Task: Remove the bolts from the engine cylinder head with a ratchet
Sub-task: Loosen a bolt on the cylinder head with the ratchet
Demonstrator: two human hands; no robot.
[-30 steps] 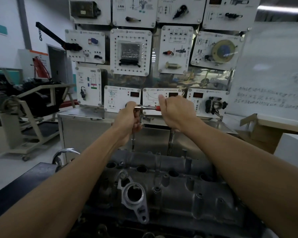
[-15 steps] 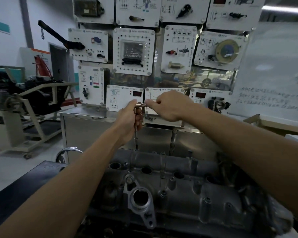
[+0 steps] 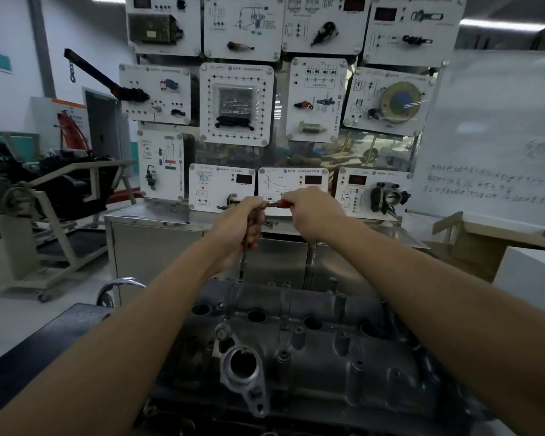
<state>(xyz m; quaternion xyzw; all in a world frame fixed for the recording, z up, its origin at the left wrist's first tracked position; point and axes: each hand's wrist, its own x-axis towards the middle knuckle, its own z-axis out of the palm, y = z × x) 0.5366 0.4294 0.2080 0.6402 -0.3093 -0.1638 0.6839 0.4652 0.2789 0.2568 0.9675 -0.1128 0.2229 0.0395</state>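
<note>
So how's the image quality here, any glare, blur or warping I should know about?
Head view: wide-angle warping bends the wall panels and stretches both forearms; the ceiling light flares at top right; the whiteboard writing is smeared; the cylinder head sits dim and shadowed, while the ratchet stays fairly sharp.

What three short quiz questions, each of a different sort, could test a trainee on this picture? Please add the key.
1. True or false: the left hand grips the upright extension bar.
2. Which hand holds the red ratchet handle? A) left B) right C) neither
3. Fill in: the socket end meets the cylinder head at its ___ edge, near or far from the person.

Key: 1 true; 2 B, the right hand; 3 far.
</note>
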